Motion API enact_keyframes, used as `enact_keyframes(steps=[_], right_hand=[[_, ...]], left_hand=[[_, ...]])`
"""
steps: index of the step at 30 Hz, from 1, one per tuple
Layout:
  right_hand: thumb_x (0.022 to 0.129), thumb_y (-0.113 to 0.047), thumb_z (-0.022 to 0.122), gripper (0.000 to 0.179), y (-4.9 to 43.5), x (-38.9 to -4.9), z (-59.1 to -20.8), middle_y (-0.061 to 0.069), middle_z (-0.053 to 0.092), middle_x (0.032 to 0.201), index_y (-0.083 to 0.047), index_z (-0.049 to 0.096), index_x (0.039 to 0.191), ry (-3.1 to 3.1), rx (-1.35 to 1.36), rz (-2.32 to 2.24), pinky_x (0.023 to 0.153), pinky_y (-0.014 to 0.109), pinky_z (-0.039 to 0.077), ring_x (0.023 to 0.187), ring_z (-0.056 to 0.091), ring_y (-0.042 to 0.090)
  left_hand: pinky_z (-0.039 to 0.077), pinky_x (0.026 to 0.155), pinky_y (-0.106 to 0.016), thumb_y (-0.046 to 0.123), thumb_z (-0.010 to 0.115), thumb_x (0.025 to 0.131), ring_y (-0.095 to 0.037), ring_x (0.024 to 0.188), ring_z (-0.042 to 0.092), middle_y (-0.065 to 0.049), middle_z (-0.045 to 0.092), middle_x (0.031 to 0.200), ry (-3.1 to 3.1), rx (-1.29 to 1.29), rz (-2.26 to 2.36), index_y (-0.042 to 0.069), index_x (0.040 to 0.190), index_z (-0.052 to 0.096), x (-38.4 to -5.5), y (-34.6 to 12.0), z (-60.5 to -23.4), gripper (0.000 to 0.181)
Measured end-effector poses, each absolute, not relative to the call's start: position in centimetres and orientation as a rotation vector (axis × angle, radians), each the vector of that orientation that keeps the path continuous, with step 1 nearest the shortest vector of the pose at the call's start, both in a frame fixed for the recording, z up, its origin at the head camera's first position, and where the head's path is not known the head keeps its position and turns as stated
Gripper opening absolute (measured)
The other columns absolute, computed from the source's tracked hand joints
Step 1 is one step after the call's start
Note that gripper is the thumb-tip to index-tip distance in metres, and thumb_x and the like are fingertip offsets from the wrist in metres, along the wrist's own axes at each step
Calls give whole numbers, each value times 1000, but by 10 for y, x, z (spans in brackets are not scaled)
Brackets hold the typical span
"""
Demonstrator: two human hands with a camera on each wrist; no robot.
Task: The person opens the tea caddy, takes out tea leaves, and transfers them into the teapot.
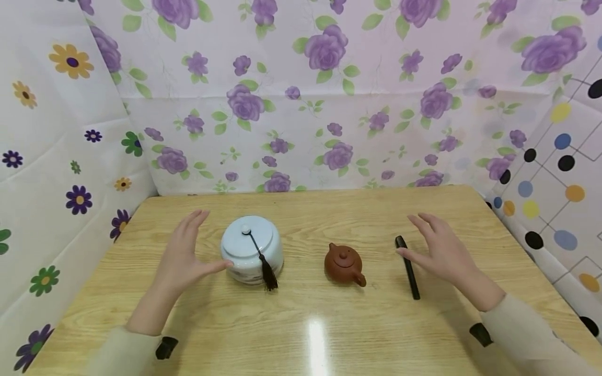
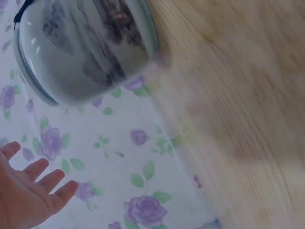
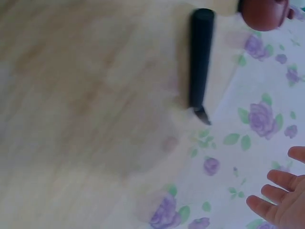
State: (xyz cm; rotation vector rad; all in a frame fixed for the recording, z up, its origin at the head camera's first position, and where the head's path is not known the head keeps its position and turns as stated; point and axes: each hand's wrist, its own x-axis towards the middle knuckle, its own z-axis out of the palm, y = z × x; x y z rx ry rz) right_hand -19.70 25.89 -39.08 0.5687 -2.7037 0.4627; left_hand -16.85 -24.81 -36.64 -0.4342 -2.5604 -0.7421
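Observation:
A lidded white porcelain jar (image 1: 237,261) stands on the left of the table, a dark tassel (image 1: 268,274) hanging from its lid knob. My left hand (image 1: 183,261) is beside it, fingers spread and holding nothing; the thumb tip overlaps the jar's side in the head view. Painted dark patterns mark the jar (image 2: 90,52) in the left wrist view. In the middle sits a small brown clay teapot (image 1: 342,265) with its lid on. A slim black stick (image 1: 410,274) lies to the right. Above its right side hovers my right hand (image 1: 444,253), empty, its thumb overlapping the stick in the head view.
The wooden table (image 1: 263,329) reflects a bright streak of light near its front. A purple-flowered cloth (image 1: 301,136) hangs behind it. Patterned cloths also line the left (image 1: 70,156) and right (image 1: 559,209) sides.

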Motion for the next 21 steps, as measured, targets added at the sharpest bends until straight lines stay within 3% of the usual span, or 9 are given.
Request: enact_keyframes(steps=[6,11,16,21], right_hand=[[79,-33,76,69,247,-202,-387,27,50,130,2,50,133,-2588,664,488,93,63,41,117,46,47],[80,-27,76,63,237,-202,-387,26,51,128,1,52,131,-2556,685,517,89,60,45,117,47,44],[82,-22,75,59,228,-205,-384,26,50,130,2,53,130,-2544,697,549,91,60,44,120,45,44],[83,-22,73,55,220,-209,-384,25,52,128,2,54,129,-2522,733,576,93,60,43,120,45,43]], left_hand=[[32,100,-68,31,90,57,-45,132,33,-23,37,145,-2546,-488,-791,3,142,37,-166,-226,-365,104],[33,101,-66,34,89,60,-44,132,33,-22,37,145,-2549,-573,-787,5,143,37,-164,-210,-364,102],[37,101,-62,51,84,63,-42,128,39,-20,40,142,-2501,-645,-746,5,142,39,-165,-197,-365,101],[44,95,-59,69,65,70,-41,125,44,-19,44,140,-2452,-714,-735,6,140,41,-164,-184,-366,97]])
